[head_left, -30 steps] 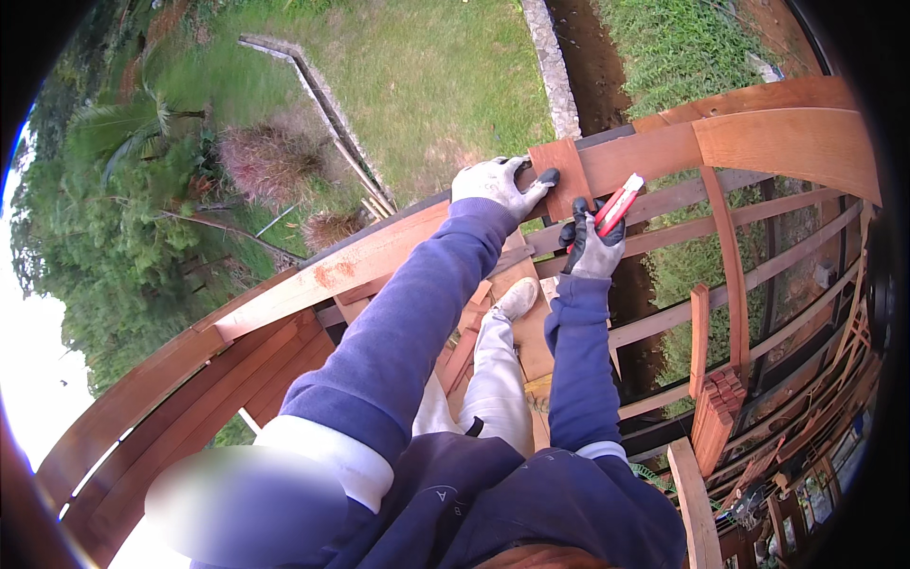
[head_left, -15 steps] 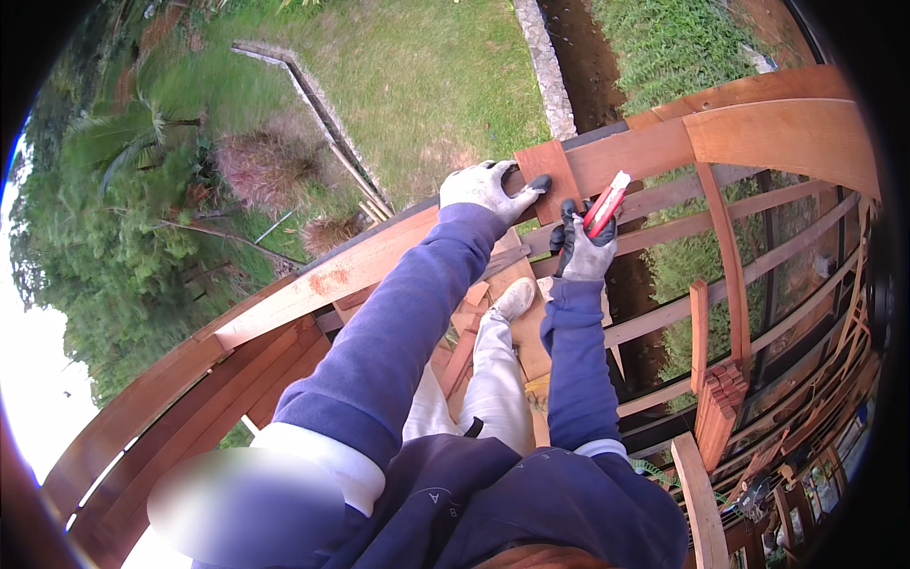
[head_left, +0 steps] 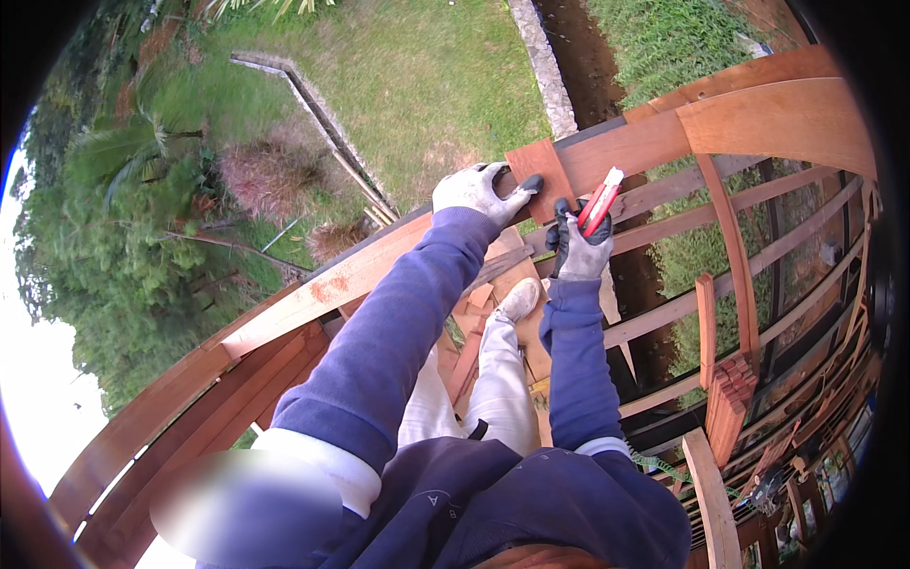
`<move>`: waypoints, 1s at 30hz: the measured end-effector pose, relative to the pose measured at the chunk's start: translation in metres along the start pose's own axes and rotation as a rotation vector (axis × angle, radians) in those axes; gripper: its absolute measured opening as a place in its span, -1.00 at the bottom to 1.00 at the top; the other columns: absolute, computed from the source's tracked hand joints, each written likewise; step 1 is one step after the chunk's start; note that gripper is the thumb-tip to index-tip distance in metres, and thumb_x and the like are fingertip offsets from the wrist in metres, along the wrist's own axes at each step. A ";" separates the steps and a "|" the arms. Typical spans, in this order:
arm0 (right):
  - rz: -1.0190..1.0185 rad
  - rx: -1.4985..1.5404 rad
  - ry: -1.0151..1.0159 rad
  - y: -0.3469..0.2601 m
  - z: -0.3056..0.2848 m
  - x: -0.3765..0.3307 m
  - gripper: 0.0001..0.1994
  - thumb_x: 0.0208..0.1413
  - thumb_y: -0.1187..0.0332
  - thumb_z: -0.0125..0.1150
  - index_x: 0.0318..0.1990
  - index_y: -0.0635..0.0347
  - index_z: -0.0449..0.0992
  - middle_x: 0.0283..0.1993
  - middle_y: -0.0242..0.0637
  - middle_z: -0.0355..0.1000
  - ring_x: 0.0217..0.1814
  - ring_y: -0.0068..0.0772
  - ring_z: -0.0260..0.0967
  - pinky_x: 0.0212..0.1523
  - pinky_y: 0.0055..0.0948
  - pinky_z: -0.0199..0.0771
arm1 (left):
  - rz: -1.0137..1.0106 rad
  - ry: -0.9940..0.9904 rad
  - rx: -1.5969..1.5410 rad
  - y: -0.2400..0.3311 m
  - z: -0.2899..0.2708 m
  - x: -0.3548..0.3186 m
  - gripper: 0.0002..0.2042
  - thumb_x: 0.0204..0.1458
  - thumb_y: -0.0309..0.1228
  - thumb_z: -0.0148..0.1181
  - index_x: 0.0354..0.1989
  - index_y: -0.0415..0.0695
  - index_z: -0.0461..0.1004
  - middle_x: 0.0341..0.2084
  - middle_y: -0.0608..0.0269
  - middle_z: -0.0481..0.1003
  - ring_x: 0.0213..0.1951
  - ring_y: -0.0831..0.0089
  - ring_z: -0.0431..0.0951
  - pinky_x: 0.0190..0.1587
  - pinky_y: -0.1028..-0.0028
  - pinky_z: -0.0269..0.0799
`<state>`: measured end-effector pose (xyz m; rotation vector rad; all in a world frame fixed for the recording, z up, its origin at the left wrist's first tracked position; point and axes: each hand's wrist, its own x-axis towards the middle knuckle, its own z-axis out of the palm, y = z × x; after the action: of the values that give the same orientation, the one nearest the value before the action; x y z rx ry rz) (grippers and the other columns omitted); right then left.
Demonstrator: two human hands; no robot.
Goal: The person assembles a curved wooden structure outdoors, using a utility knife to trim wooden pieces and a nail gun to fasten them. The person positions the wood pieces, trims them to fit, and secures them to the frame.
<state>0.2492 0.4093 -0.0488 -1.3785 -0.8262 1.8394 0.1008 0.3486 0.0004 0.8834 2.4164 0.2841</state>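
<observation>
My left hand (head_left: 477,192), in a pale glove with dark fingertips, grips a short flat reddish board (head_left: 538,163) laid across the top of a long wooden beam (head_left: 621,152). Its thumb presses on the board's near face, while the other fingers are partly hidden behind the beam. Close to the board's lower right corner, my gloved right hand (head_left: 583,254) is closed around a slim red hand tool (head_left: 597,209) with a pale end pointing up and away. I cannot make out the tool's exact kind.
Open timber framing (head_left: 739,256) spreads to the right, over a drop to soil and plants. Stacked reddish wood pieces (head_left: 728,408) stand at the right. Below me, one shoe (head_left: 518,299) rests on boards. Beyond the beam lie grass (head_left: 445,85) and a stone edging (head_left: 542,66).
The view has shifted slightly. My left hand keeps its hold on the short board, and my right hand stays beside it with the red tool, tilted a little differently.
</observation>
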 end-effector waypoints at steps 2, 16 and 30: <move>0.002 0.026 -0.013 0.000 -0.001 0.000 -0.64 0.01 0.64 0.27 -0.04 0.28 0.33 -0.48 -0.27 0.39 -0.70 -0.53 0.26 -0.71 -0.50 0.27 | -0.012 0.007 0.006 0.003 -0.001 -0.001 -0.26 -0.06 0.39 -0.08 -0.03 -0.03 0.56 -0.15 0.10 0.58 -0.07 0.14 0.55 0.02 0.28 0.42; -0.430 -1.617 -0.450 -0.103 -0.048 -0.014 -0.61 0.15 0.25 0.09 0.12 0.15 0.36 -0.38 -0.06 0.49 -0.31 -0.05 0.50 -0.28 -0.11 0.49 | -0.045 0.008 0.073 0.010 0.004 0.001 -0.25 -0.04 0.39 -0.07 -0.02 -0.05 0.54 -0.13 0.08 0.57 -0.05 0.15 0.55 0.06 0.30 0.41; -0.368 -1.841 -0.558 -0.117 -0.043 -0.005 -0.66 0.18 0.23 0.04 0.04 0.21 0.39 -0.46 -0.13 0.48 -0.35 -0.10 0.51 -0.35 -0.13 0.49 | -0.047 -0.007 0.100 0.010 0.004 0.002 -0.33 -0.05 0.23 0.12 0.05 -0.08 0.49 -0.05 0.14 0.54 0.02 0.22 0.52 0.10 0.33 0.39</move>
<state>0.3089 0.4748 0.0391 -1.2400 -3.1990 0.7825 0.1073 0.3576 0.0006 0.8676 2.4592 0.1433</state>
